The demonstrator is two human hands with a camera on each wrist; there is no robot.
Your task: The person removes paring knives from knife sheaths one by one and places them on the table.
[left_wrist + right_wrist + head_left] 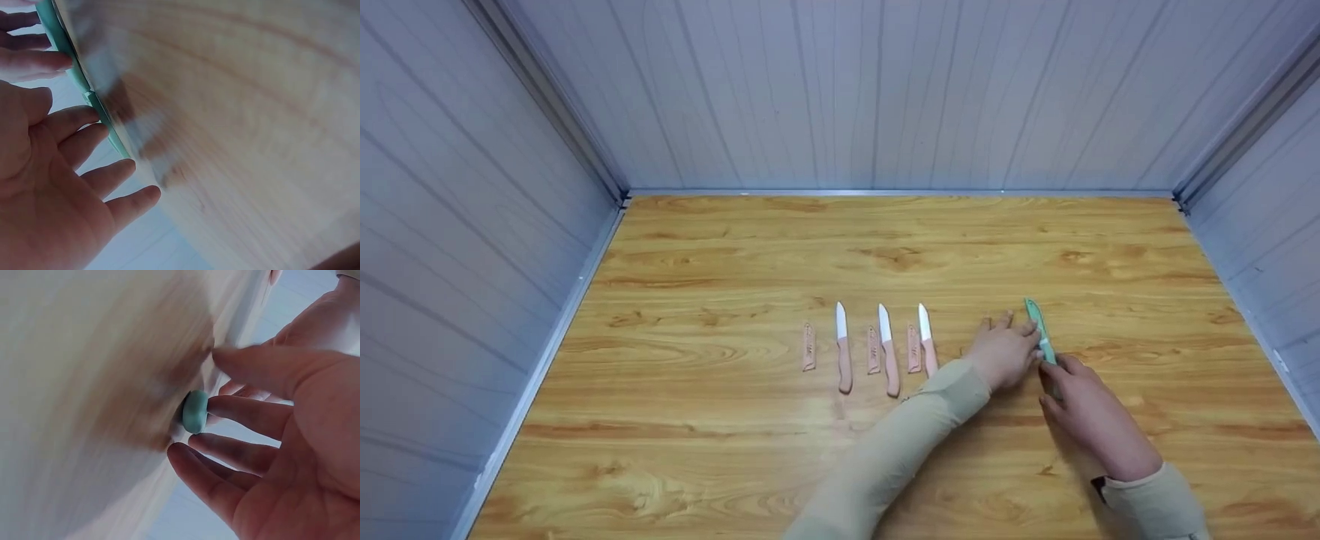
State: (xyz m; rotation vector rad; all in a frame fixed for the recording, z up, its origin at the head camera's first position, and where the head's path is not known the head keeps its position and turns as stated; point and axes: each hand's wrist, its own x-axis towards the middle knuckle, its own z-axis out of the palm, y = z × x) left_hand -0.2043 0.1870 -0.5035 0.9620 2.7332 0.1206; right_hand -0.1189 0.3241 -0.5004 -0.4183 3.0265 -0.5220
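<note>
A green knife (pixel 1048 352) lies on the table at the right, its blade covered by a green sheath (pixel 1035 313) pointing away from me. My left hand (pixel 1005 356) is at its left side, with loosely extended fingers touching the sheath in the left wrist view. Around the handle end is my right hand (pixel 1091 409), which covers part of it in the head view. The right wrist view shows the butt of the green handle (pixel 195 412) against the right fingers, while the thumb stands apart from it.
Left of the hands lie three pink-handled knives with bare white blades: a left one (pixel 844 360), a middle one (pixel 889 360) and a right one (pixel 926 341), partly behind the left sleeve. Three pink sheaths (pixel 808 346) alternate with them. Pale panels (pixel 840 97) wall the wooden table.
</note>
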